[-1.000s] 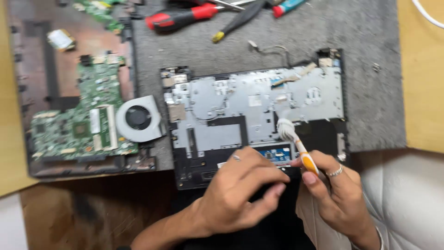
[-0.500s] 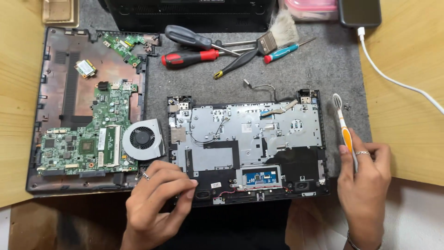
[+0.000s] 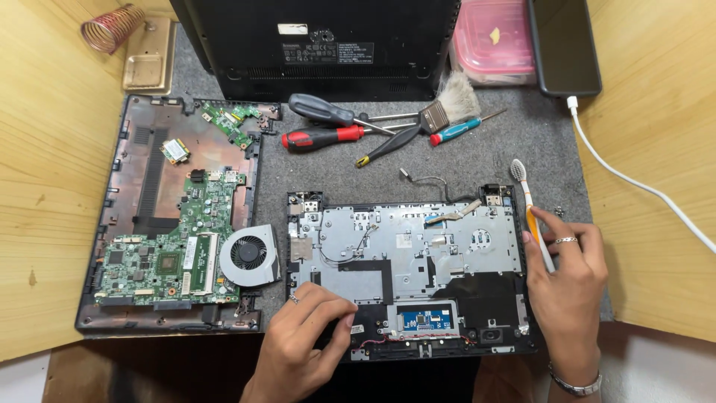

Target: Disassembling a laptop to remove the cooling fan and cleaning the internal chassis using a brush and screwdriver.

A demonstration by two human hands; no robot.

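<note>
Nearest to us, our left hand (image 3: 302, 339) rests palm down on the lower left corner of the opened laptop palmrest (image 3: 406, 272), fingers curled loosely against its dark plastic edge; it presses there and grasps nothing. Our right hand (image 3: 570, 287) sits at the palmrest's right edge, closed around a toothbrush (image 3: 528, 210) with a white and orange handle. The thumb and forefinger pinch the handle, and the bristled head points up and away from us, just past the palmrest's top right corner. Whether the lower fingers also wrap the handle we cannot quite tell, since the hand hides it.

Between the hands, a small blue touchpad board (image 3: 427, 320) lies near the palmrest's front edge, with the silver metal backing plate spreading above it.

To the left, the laptop base (image 3: 127, 216) holds a green motherboard (image 3: 168, 250) and a round cooling fan (image 3: 248, 254), the fan just beside the palmrest.

Farther off on the grey mat (image 3: 537, 142) lie a red-handled screwdriver (image 3: 321, 137), a grey-handled screwdriver (image 3: 322, 110), a small blue screwdriver (image 3: 456, 130) and a paintbrush (image 3: 440, 108). Beyond them stand a black laptop (image 3: 321, 45), a pink container (image 3: 492, 41) and a phone (image 3: 564, 45) with a white cable (image 3: 634, 183).
</note>
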